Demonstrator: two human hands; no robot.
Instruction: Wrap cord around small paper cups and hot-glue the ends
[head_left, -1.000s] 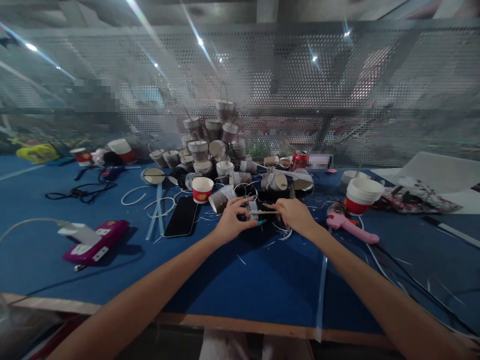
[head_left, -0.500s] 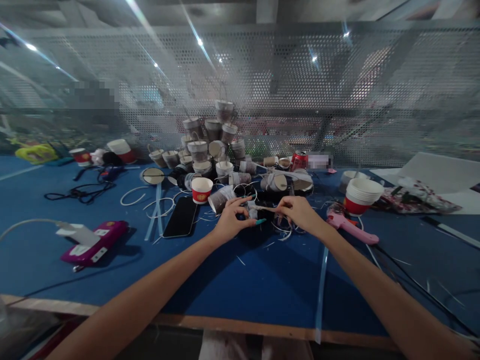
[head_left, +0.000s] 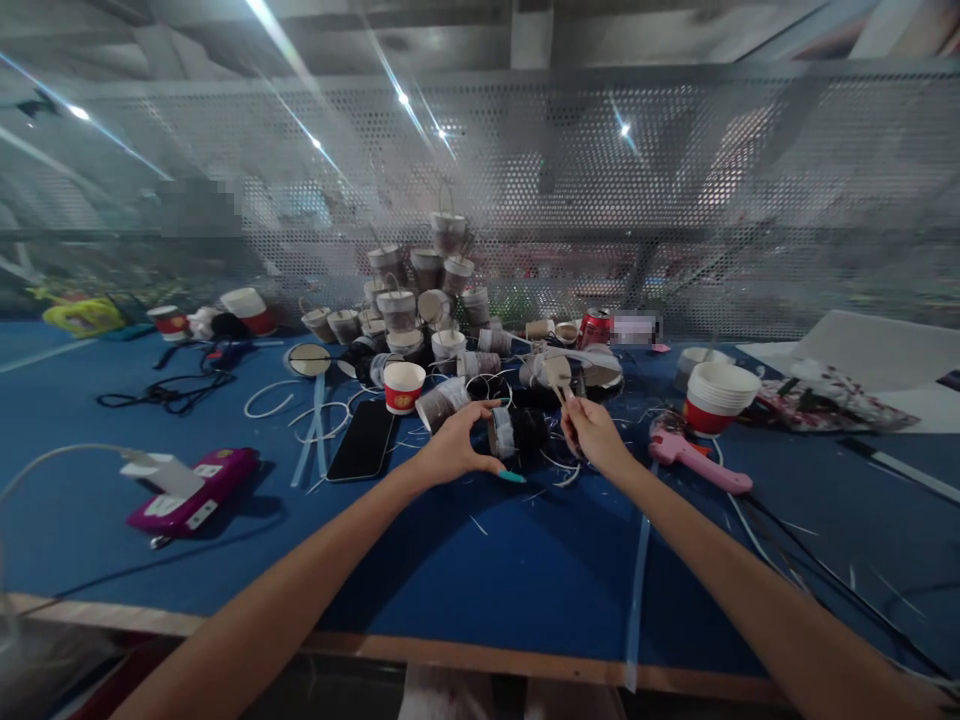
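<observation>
My left hand [head_left: 456, 443] is curved around a small cup [head_left: 501, 432] lying on its side, its thumb along the near side and its fingers at the far side. The cup has a pale grey-white band, with dark, fuzzy material [head_left: 531, 430] at its right end. In my right hand [head_left: 594, 432] is a pale wooden fork [head_left: 557, 375], pinched with its pronged end pointing up and away. The fork is apart from the cup. Between the fork and the mesh lie several decorated paper cups [head_left: 397, 310], piled up.
A pink glue gun [head_left: 697, 460] and stacked paper cups [head_left: 720, 395] lie right. A black phone [head_left: 362, 440], a red cup [head_left: 403, 388] and a purple power strip [head_left: 195, 490] are left. Cord loops [head_left: 322, 420] surround the work. A perforated metal screen [head_left: 570, 180] stands behind.
My right hand has drawn the wooden fork away from the banded cup and tipped it upward. My left hand stays at the cup, its fingers a little wider apart.
</observation>
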